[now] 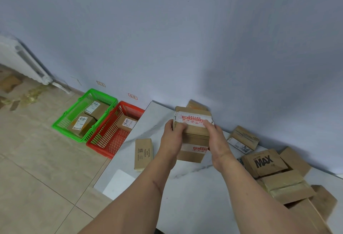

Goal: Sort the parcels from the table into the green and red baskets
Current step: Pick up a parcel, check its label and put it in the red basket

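A white table (185, 187) stands by a wall. Both hands, left (171, 139) and right (216, 141), grip a taped box (193, 133), fingers curled over it. Left of the table sit green (61, 125) and red (96, 145) baskets.

A brown cardboard parcel (193, 133) banded with white tape printed in red is seen above the white, grey-veined table (185, 187). Left of the table, a red lattice-walled basket (111, 141) and, beyond it, a bright green basket (74, 120) are seen, each with brown boxes bearing white labels. Right of the parcel, a brown box (263, 161) lettered "MAX" in black is seen. The floor (37, 159) is tiled beige.
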